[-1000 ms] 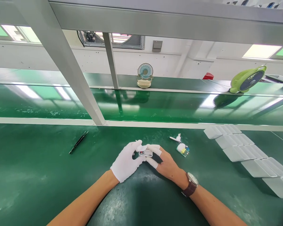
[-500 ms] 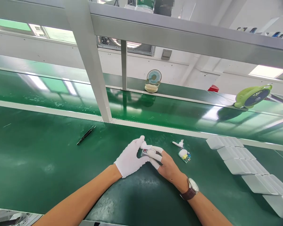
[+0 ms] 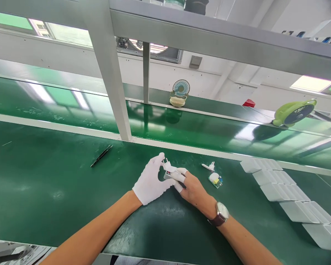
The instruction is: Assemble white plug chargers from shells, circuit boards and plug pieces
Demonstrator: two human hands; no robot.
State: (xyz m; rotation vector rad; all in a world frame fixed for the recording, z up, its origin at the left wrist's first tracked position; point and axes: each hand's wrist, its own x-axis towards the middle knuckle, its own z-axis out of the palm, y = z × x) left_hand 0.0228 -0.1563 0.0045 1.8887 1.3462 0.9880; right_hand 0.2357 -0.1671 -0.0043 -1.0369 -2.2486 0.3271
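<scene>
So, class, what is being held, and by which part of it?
A small white plug casing, held from both sides: the gloved left hand at its left end, the right hand at its right end. Exact contacts are partly hidden.

One head-worn view, tilted, facing forward and down, hands fairly near, top right corner perhaps blurred

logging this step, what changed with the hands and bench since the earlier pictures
The plug cap between left hand and right hand has shifted, its pins now showing, and more of the casing is covered. Both hands keep hold. Tweezers, circuit board and trays stayed put.
</scene>
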